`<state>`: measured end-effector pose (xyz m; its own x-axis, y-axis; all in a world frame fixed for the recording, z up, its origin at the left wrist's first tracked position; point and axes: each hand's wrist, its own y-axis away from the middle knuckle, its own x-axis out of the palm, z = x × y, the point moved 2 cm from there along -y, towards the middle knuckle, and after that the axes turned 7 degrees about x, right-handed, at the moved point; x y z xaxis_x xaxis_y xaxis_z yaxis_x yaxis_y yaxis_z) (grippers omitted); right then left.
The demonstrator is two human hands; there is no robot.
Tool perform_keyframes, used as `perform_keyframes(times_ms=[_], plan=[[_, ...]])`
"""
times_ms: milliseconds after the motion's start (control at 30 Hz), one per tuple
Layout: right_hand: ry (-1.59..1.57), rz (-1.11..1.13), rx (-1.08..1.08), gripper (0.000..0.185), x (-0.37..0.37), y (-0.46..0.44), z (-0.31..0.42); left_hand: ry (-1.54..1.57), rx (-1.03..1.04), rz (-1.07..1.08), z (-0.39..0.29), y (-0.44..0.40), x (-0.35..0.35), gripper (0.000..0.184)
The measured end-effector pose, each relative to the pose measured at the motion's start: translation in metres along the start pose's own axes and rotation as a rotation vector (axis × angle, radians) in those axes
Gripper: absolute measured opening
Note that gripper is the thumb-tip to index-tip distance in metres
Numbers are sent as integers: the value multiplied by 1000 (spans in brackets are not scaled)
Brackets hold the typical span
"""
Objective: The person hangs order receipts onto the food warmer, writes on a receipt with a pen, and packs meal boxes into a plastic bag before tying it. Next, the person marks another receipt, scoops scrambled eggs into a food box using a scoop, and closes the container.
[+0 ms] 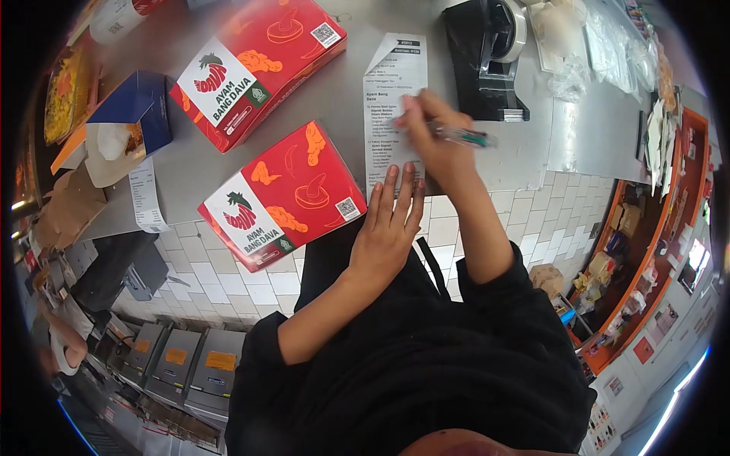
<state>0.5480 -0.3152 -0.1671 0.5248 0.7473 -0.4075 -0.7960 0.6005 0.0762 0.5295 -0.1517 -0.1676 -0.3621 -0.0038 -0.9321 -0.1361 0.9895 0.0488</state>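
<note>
A long printed receipt [386, 95] lies on the metal counter in front of me. My left hand [389, 216] rests flat on its lower end, fingers stretched out. In my right hand [437, 137] is a pen [468, 137], its clear barrel showing some green; the writing tip is hidden by my fingers. That hand is over the middle of the receipt, slightly blurred. Left of the receipt sits a red and white food box [293, 194] printed "Ayam Bang Dava", close to my left fingers. A second such box [258, 68] stands behind it.
A black tape dispenser [475, 61] stands right of the receipt, with plastic bags [612, 53] beyond. At the left are an open blue box [152, 114] with food and another receipt [146, 194]. The steel counter [525, 156] ends near my body. A person [68, 334] is at far left.
</note>
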Motion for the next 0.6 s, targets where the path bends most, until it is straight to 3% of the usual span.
perform_keyframes(times_ms=[67,167,300,333,433,500,567,600], plan=[[157,-180,108,24,-11,0,1,9,5,10,1,-1,-1,79],[57,-27,134,24,-4,16,4,25,5,3,2,0,0,76],[190,-202,98,24,-11,21,8,22,24,7,3,1,-2,73],[125,-121,97,23,-10,28,10,33,27,-2,3,3,2,70],[214,-167,150,24,-4,40,8,58,40,-14,5,3,1,66],[190,-249,44,26,-2,38,10,69,53,-26,6,4,1,64],[153,21,44,27,4,42,6,107,70,46,7,9,9,64],[158,7,43,27,4,43,5,119,57,53,7,9,9,67]])
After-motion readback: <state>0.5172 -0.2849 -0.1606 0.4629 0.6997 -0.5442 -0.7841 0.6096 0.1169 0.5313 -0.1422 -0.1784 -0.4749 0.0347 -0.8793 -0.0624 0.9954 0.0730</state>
